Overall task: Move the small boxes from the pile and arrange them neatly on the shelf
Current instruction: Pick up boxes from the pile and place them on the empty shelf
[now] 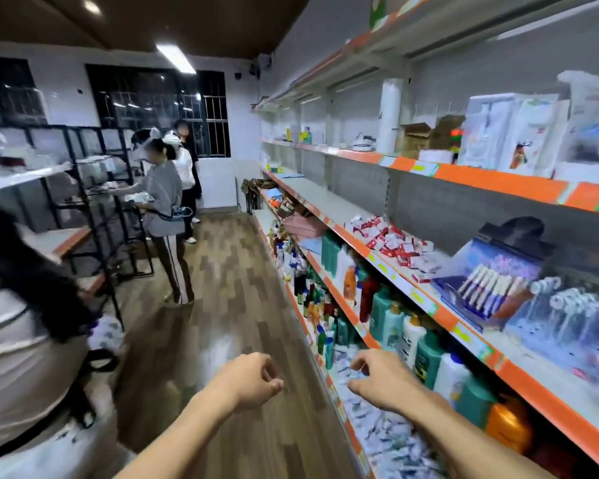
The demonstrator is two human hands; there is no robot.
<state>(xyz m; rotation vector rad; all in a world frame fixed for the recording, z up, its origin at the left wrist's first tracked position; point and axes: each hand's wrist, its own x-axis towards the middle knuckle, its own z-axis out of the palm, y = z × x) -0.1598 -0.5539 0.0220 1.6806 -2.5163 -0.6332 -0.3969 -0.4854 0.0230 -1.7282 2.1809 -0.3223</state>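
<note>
Both hands hung empty with loosely curled fingers, left hand (253,378) and right hand (381,378), short of the boxes (395,242) piled along the shelf (445,318) edge.

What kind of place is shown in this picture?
Most likely a small shop. Long wall shelves with orange edges carry price labels, rows of bottles fill a lower shelf, and a pile of small red and white boxes lies higher up.
</note>
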